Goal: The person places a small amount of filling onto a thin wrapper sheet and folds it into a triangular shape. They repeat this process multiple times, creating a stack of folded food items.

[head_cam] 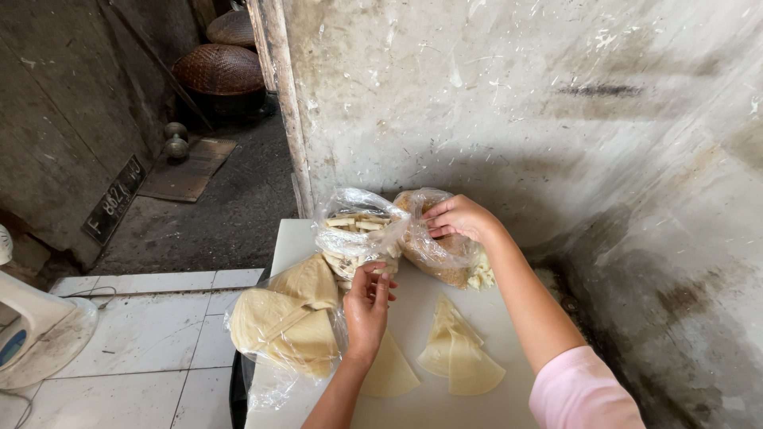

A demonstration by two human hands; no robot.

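Head view is looking down at two bare hands working over a white board (493, 318). The left hand (367, 306) is pinching the bottom edge of a clear plastic bag of pale sticks (358, 234), with its fingers curled shut on the plastic. That bag is sitting just above the left hand and touching it. The right hand (459, 216) is reaching up and to the right of the left hand, and its fingers are closing on the top of a second bag (445, 258), a clear one holding brown crumbly food. The two bags are lying side by side and touching, between the two hands. Just left of the left hand, a bag of pale yellow wedge sheets (286, 322) is lying partly off the board. Below the right hand, a few loose yellow wedges (461, 357) are lying flat on the board. One more wedge (389, 373) is peeking out from under the left wrist. Far left of both hands, white floor tiles (151, 334) are showing.
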